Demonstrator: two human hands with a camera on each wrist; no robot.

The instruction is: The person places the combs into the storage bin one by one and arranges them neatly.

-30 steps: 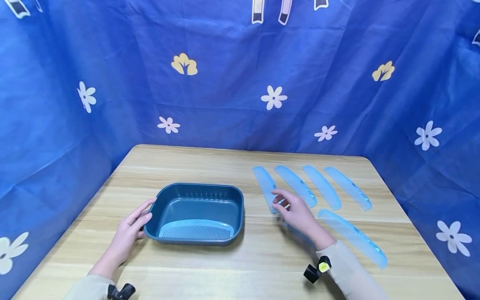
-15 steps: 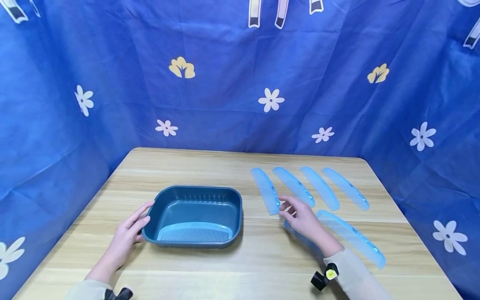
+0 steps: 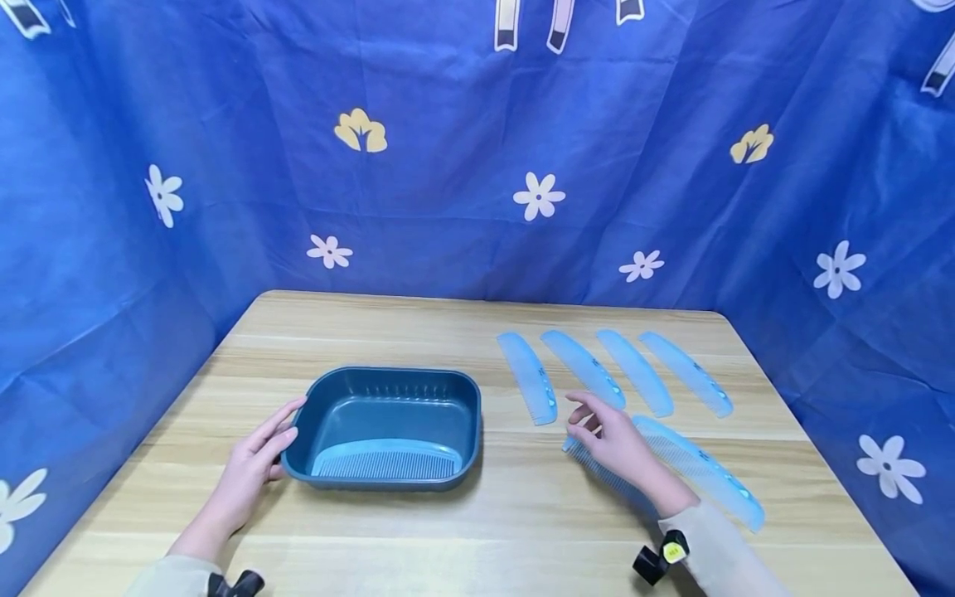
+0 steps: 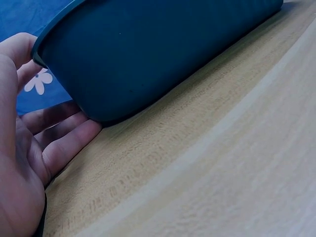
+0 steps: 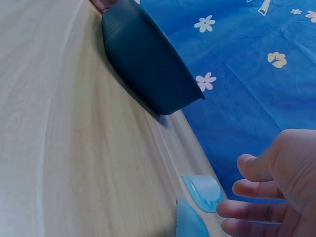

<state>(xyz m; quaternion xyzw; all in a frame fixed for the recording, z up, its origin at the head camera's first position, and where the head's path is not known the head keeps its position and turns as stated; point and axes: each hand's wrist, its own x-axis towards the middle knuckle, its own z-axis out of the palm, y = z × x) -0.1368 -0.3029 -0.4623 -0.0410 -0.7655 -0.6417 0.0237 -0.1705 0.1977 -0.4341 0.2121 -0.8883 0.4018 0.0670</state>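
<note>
A dark teal plastic basin [image 3: 384, 377] stands on the table, with one light blue comb [image 3: 388, 460] lying inside along its near wall. At the basin's left end my left hand [image 3: 254, 456] holds it; in the left wrist view the thumb side is at the rim and other fingers touch the lower wall. My right hand [image 3: 615, 439] hovers over a blue comb [image 3: 597, 471], partly covering it from the head camera. Its fingers are loosely bent with nothing between them, as the right wrist view also shows.
Several more blue combs lie right of the basin: a slanted comb [image 3: 528, 377] nearest it, others in a row behind the right hand, and a comb [image 3: 705, 473] under the forearm's right side. A blue patterned cloth [image 3: 448, 166] surrounds the wooden table [image 3: 485, 547].
My right hand has drawn back rightward and slightly nearer, away from the leftmost comb in the row, over the near comb. The left hand stays at the basin.
</note>
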